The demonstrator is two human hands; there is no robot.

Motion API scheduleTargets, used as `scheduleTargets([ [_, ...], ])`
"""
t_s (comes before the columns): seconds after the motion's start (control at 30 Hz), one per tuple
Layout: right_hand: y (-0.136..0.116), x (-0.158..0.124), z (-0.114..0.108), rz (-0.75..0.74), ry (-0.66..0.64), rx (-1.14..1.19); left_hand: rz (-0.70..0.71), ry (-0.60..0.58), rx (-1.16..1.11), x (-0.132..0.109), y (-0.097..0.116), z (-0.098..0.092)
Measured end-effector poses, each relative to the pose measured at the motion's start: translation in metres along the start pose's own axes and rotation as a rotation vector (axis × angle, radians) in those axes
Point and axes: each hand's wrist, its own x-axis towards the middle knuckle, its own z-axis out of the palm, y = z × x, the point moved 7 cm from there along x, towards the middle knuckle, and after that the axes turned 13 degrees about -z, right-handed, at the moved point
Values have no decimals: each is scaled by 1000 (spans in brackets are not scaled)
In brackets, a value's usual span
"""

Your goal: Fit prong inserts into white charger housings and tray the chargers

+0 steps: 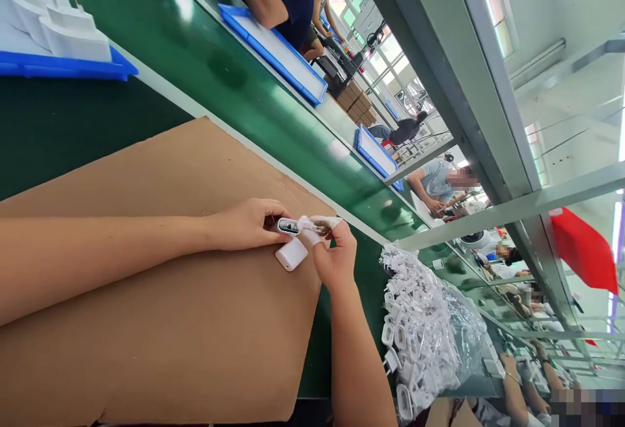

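Note:
My left hand [249,224] is closed in a pinch on a small white charger shell [288,226], open side showing, above a brown cardboard sheet [161,297]. My right hand [334,254], with white finger cots on the thumb and forefinger, grips the other end of the same shell. A white rectangular charger body [291,254] hangs just below the shell, between the two hands and touching my right thumb.
A clear bag heaped with white charger parts [420,329] lies to the right. A blue tray with finished white chargers [53,30] sits far left. Beyond runs a green conveyor belt [234,69] with blue trays [273,49]. Other people work along the line.

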Motion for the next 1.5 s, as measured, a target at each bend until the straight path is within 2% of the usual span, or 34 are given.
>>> scheduleTargets([
  [0.1,-14,3,17,-209,-155,-187,15,18,60,0,1,-1],
  [0.3,-8,5,32,-243,-266,-241,34,24,73,1,4,-3],
  [0.5,-17,0,36,-412,-223,-363,16,38,106,2,1,-2],
  [0.67,-22,0,36,-466,-171,-383,2,18,119,3,2,-1],
  [0.77,-20,1,37,-444,-193,-360,-11,19,113,4,0,-1],
  [0.93,-16,9,37,-314,-272,-402,-27,12,96,5,-2,0],
  [1.2,-25,29,38,-258,-462,-485,-87,-20,81,4,-2,1],
  [1.3,-24,31,36,-239,-434,-472,-54,-15,77,5,-2,0],
  [1.5,-10,19,40,-68,-283,-456,10,19,101,0,2,6],
])
